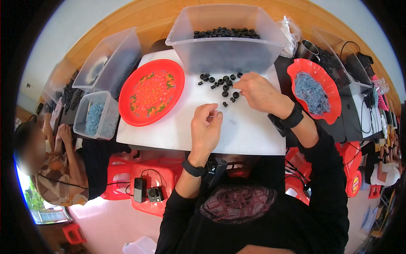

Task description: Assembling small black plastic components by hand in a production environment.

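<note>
Small black spool-shaped parts (225, 87) lie loose on the white table top. My right hand (260, 94) reaches in from the right over their edge, its fingers drawn together beside them; whatever is at the fingertips is too small to make out. Nearer to me, my left hand (206, 130) hovers above the white surface with thumb and fingers curled together. Anything in that pinch is hidden. Behind the loose parts stands a large clear plastic bin (224, 55) that holds many more black parts. Left of my left hand rests a round red tray (127, 112) with a printed pattern.
At right, a red scalloped dish (334, 91) holds small blue-grey pieces. A clear tub (111, 120) with similar bits stands at left. A metal cup (307, 51) is beside the bin. Another person (67, 169) sits at left; red stools (154, 178) stand below the table.
</note>
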`<state>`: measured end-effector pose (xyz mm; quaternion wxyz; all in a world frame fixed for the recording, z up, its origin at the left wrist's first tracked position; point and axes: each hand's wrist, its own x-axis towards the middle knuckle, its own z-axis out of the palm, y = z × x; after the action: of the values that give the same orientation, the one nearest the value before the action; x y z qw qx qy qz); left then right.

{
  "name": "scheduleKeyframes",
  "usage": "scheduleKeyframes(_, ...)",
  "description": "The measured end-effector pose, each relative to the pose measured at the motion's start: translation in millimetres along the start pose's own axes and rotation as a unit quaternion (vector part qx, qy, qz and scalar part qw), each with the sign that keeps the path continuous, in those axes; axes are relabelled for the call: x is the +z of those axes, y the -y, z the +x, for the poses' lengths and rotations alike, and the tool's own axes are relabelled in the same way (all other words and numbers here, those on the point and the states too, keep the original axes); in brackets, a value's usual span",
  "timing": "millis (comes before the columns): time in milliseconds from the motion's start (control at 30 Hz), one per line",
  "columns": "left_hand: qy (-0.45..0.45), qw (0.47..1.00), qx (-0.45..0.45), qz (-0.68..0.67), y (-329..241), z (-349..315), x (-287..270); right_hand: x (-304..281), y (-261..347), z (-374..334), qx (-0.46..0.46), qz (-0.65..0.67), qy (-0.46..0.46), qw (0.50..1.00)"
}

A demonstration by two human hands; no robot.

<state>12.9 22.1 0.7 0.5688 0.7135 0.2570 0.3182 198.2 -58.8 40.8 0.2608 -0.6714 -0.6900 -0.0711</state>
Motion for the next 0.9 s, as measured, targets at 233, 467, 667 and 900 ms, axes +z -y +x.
scheduleKeyframes(233, -0.017, 0.998, 0.005, -0.052, 9, -2, -3, 23, 12, 23, 0.043, -0.003, 0.101, 0.994)
scheduleKeyframes(467, -0.013, 0.998, 0.015, -0.056, 9, -3, -3, 28, 11, 30, 0.029, -0.037, 0.109, 0.993)
scheduleKeyframes(667, -0.028, 0.985, 0.092, -0.143, 1, -6, -1, -10, 42, 19, 0.088, 0.086, 0.091, 0.988)
scheduleKeyframes(900, -0.006, 0.974, 0.195, -0.116, -7, -16, 5, -20, 62, 1, 0.267, 0.429, 0.131, 0.853)
